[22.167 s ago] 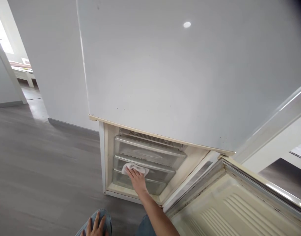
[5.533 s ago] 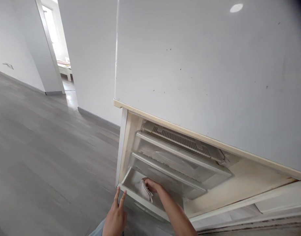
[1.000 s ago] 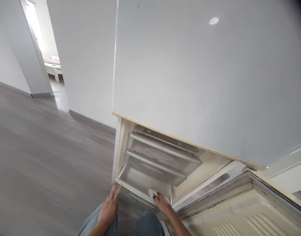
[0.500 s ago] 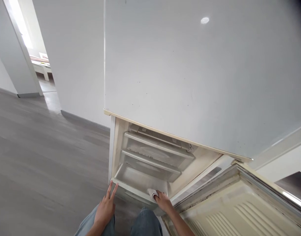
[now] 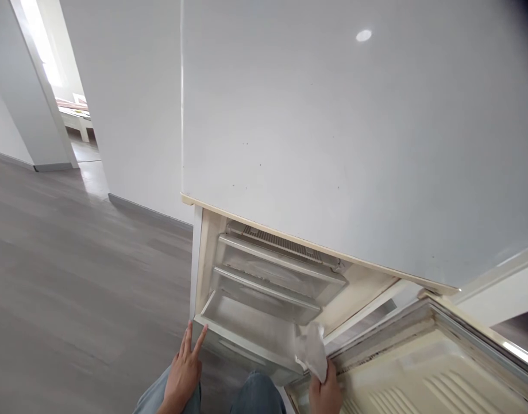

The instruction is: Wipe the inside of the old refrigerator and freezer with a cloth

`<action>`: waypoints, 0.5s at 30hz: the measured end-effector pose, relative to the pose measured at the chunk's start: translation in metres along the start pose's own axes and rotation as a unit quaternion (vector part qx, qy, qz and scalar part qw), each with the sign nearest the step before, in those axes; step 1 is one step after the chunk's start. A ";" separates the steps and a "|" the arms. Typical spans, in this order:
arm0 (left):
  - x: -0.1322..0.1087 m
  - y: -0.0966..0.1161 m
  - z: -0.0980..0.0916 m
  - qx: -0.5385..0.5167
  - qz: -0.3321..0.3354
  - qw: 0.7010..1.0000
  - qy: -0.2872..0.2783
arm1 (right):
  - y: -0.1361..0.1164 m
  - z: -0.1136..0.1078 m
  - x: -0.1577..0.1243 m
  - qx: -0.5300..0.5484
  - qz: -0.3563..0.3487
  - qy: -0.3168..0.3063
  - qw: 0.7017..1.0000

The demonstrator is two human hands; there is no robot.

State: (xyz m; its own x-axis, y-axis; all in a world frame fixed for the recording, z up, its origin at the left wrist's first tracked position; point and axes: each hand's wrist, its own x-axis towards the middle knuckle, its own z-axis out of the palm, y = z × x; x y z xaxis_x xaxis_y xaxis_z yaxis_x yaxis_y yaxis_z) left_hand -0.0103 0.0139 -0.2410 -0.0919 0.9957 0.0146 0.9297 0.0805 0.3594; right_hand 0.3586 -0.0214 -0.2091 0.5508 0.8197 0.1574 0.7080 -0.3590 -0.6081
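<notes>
My left hand [image 5: 184, 371] rests its spread fingertips on the left front corner of the pulled-out bottom drawer [image 5: 246, 340]. A whitish cloth [image 5: 316, 352] is pinched in my right hand [image 5: 326, 394], beside the drawer's right front corner. The cloth hangs up from the fingers, slightly blurred, near the drawer's right wall. Above this drawer, two more clear-fronted drawers [image 5: 281, 259] sit inside the white freezer compartment. The bottom drawer looks empty inside.
The yellowed door [image 5: 401, 368] stands open at the lower right, with a grimy seal. A large white upper door [image 5: 315, 115] fills the top. Grey wood floor [image 5: 83, 287] lies to the left, and a doorway is beyond. My knees are below the drawer.
My right hand has moved right from the drawer's front rim to its right corner, and the cloth now looks looser and more spread. My left hand stays on the left corner.
</notes>
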 end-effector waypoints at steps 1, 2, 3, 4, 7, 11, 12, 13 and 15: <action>0.001 0.001 0.000 -0.003 -0.008 1.000 0.002 | 0.007 0.004 -0.008 0.001 -0.003 0.004 1.000; 0.002 0.002 0.001 -0.007 -0.014 1.000 0.003 | 0.011 0.011 -0.014 -0.003 -0.010 0.001 1.000; 0.003 0.003 0.001 -0.012 -0.015 1.000 0.003 | 0.014 0.020 -0.018 -0.012 -0.021 -0.011 1.000; 0.003 0.003 0.002 -0.019 -0.014 1.000 0.000 | 0.015 0.030 -0.021 -0.026 -0.034 -0.027 0.999; 0.005 0.002 0.005 -0.046 -0.018 0.999 -0.007 | 0.006 0.064 -0.020 -0.076 -0.068 -0.074 0.992; 0.006 -0.002 0.008 -0.051 -0.029 0.998 -0.027 | -0.019 0.109 -0.021 -0.098 -0.164 -0.092 0.977; 0.006 -0.003 0.008 -0.047 -0.030 0.998 -0.029 | -0.026 0.119 -0.024 -0.094 -0.196 -0.080 0.973; 0.006 -0.004 0.009 -0.043 -0.032 0.998 -0.029 | -0.033 0.129 -0.029 -0.089 -0.223 -0.061 0.969; 0.006 -0.005 0.010 -0.036 -0.034 0.999 -0.022 | -0.048 0.145 -0.039 -0.074 -0.259 -0.023 0.963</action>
State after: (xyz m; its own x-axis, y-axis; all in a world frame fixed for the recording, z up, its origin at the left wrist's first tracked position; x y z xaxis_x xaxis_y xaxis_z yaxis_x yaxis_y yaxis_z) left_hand -0.0115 0.0199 -0.2523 -0.1362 0.9893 -0.0526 0.8935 0.1456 0.4247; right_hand 0.2387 0.0287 -0.2990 0.0891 0.9236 0.3728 0.9396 0.0462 -0.3391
